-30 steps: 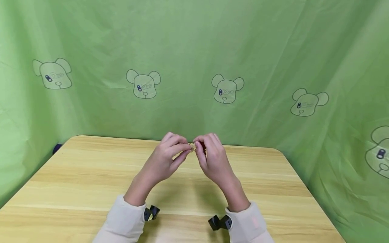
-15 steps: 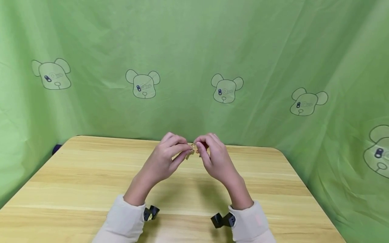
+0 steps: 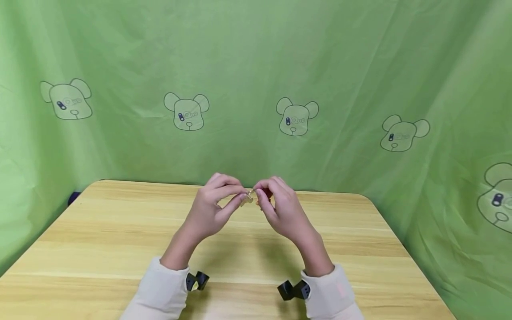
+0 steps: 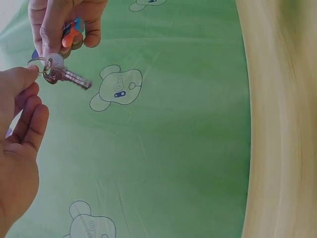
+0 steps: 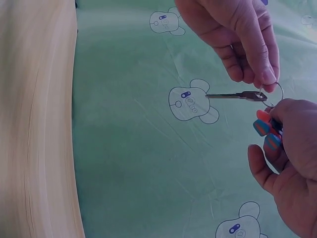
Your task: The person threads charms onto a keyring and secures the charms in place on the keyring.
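Observation:
Both hands are raised over the far part of the table, fingertips nearly meeting. My left hand point(image 3: 210, 204) pinches a thin metal key ring point(image 5: 283, 90) between thumb and index finger. From that ring a metal key point(image 4: 55, 68) sticks out, its blade free of both hands; in the head view the key point(image 3: 248, 199) looks small and golden. My right hand point(image 3: 284, 209) pinches the ring's other side. A small orange and blue charm point(image 5: 268, 133) shows by the right hand's curled fingers, partly hidden by them. Exactly how the charm joins the ring cannot be seen.
Below the hands lies a light wooden table point(image 3: 120, 249) with rounded far corners. A green curtain point(image 3: 240, 53) printed with bear heads hangs behind it and along the sides. Small black cameras point(image 3: 294, 290) sit at the cuffs.
The key, mostly hidden one second ago, has come into sight below the fingertips. My left hand has shifted slightly left; the right hand first moved a little right, then stayed nearly still.

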Tool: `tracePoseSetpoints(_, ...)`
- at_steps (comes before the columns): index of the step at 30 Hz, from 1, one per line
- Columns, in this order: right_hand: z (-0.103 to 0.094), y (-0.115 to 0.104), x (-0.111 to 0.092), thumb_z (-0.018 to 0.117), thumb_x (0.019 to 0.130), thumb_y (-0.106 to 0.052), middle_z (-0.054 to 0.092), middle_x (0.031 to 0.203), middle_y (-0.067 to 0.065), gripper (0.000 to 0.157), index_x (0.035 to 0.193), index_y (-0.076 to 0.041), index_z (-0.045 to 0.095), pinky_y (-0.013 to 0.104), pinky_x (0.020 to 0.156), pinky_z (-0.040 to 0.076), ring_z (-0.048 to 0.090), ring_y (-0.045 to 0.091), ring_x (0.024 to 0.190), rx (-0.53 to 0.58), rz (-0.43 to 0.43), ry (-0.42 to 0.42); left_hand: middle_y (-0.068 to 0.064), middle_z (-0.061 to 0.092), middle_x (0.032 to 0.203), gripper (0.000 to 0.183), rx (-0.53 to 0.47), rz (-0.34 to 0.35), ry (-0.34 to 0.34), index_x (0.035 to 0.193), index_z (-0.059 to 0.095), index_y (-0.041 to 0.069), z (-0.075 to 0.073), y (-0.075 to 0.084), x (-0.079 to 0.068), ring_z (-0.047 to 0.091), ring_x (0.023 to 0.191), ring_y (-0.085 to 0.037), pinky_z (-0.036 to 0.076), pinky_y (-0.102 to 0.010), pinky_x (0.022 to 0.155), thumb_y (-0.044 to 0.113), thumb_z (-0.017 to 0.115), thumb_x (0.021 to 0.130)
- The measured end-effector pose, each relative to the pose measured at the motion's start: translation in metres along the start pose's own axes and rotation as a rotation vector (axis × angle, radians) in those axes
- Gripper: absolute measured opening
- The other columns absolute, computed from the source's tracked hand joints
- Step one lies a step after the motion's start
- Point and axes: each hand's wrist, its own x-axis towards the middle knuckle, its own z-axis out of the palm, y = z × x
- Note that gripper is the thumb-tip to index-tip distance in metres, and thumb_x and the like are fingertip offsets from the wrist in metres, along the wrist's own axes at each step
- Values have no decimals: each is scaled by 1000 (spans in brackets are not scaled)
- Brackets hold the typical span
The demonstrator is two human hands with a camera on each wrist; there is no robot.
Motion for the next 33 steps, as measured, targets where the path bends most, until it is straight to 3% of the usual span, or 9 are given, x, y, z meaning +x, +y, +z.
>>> tracePoseSetpoints(9,1,-2,-1,53,96,-8,54,83,-4,8,98,-5,60,20,58,45,52,6,70,59,23,20,2,64,94,6,-89,-108,36,91,73,9,3,-3,-3,57,89,-14,48,-30,76,12,69,87)
tracePoseSetpoints(21,0,-6,1,54,95,-7,52,82,-4,7,96,-5,61,24,59,45,50,6,71,25,54,6,3,63,88,7,107,-133,-8,86,71,10,5,1,-3,53,82,-12,44,-28,70,16,67,87)
tracePoseSetpoints(27,1,-6,1,54,95,-6,52,82,-3,7,96,-4,61,23,63,43,47,9,75,-23,13,0,4,63,86,9,141,-157,-12,84,72,11,5,2,-3,52,79,-11,45,-30,67,16,66,88)
tracePoseSetpoints(33,2,-4,1,54,95,-7,53,83,-2,8,95,-4,61,23,65,43,46,9,76,-49,-14,2,3,63,83,9,141,-130,29,81,72,10,7,1,-2,53,77,-13,44,-28,67,14,66,87)
